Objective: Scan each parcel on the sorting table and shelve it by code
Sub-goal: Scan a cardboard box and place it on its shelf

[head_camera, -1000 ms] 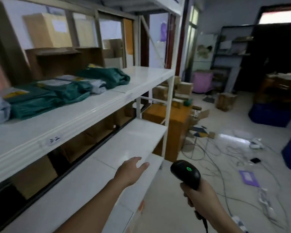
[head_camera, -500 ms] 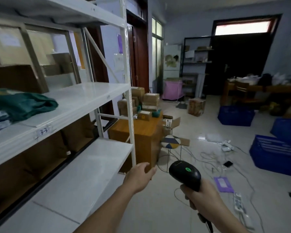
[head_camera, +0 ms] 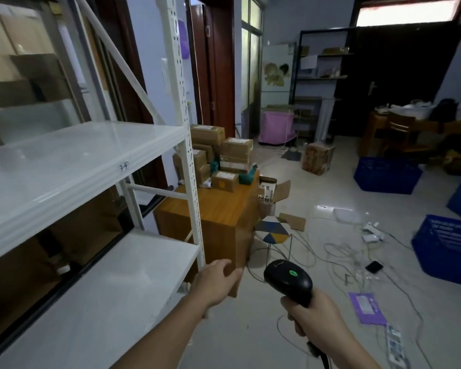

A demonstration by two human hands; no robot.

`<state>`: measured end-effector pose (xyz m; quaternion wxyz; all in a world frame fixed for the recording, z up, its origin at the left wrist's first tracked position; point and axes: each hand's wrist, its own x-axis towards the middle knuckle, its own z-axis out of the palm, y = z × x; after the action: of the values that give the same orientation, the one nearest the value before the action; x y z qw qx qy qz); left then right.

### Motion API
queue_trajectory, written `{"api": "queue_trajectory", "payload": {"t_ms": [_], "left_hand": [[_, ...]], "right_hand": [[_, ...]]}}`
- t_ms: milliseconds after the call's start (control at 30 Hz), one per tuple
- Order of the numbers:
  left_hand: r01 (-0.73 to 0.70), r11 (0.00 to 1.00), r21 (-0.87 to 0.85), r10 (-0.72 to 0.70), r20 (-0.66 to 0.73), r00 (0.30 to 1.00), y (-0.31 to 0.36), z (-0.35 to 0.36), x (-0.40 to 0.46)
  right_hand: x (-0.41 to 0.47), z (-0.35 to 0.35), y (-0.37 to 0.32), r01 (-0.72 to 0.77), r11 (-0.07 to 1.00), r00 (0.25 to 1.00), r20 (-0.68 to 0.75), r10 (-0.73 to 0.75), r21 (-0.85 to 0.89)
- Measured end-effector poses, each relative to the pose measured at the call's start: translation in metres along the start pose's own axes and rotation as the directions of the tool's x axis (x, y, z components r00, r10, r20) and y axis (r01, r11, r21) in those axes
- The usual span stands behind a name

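My right hand grips the handle of a black barcode scanner with a green light on top, low in the middle of the view. My left hand hangs empty with relaxed fingers beside the white shelf post. Several cardboard parcels are stacked on a wooden sorting table just past the white shelving. The shelf boards in view carry nothing; one edge bears a handwritten code.
Cables, a phone, a purple envelope and a power strip litter the floor at right. A small patterned stool stands by the table. Blue crates line the right side. A cardboard box sits mid-floor.
The view has swung right, away from the shelf with green parcels, toward the table and room. Both hands keep their pose; the scanner stays in my right hand.
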<state>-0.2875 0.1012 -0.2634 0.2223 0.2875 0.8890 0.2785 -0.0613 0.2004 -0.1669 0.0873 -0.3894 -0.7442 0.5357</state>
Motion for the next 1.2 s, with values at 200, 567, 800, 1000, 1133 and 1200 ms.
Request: {"api": "queue_trajectory", "payload": {"t_ms": [200, 567, 800, 1000, 1133, 1200], "left_hand": [[-0.025, 1.000, 0.008, 0.024, 0.042, 0.999, 0.035, -0.008, 0.111], [-0.036, 0.999, 0.022, 0.035, 0.014, 0.999, 0.110, -0.017, 0.332], [0.043, 0.999, -0.021, -0.045, -0.096, 0.994, 0.115, -0.044, 0.451], [0.109, 0.993, -0.042, -0.114, -0.147, 0.982, 0.097, -0.069, 0.562], [0.162, 0.985, -0.062, -0.169, -0.146, 0.975, 0.082, -0.083, 0.642], [0.200, 0.973, -0.112, -0.215, -0.137, 0.967, 0.074, -0.088, 0.679]], "right_hand": [[0.110, -0.023, -0.019, -0.037, 0.999, 0.998, -0.044, 0.037, 0.015], [0.343, -0.079, -0.051, -0.010, 1.000, 0.998, 0.061, 0.010, -0.013], [0.484, -0.088, -0.092, 0.064, 0.993, 0.985, 0.165, -0.047, -0.095], [0.606, -0.072, -0.122, 0.117, 0.981, 0.974, 0.210, -0.083, -0.157], [0.681, -0.055, -0.146, 0.099, 0.987, 0.970, 0.235, -0.066, -0.129], [0.714, -0.047, -0.157, 0.086, 0.988, 0.967, 0.250, -0.052, -0.127]]}}
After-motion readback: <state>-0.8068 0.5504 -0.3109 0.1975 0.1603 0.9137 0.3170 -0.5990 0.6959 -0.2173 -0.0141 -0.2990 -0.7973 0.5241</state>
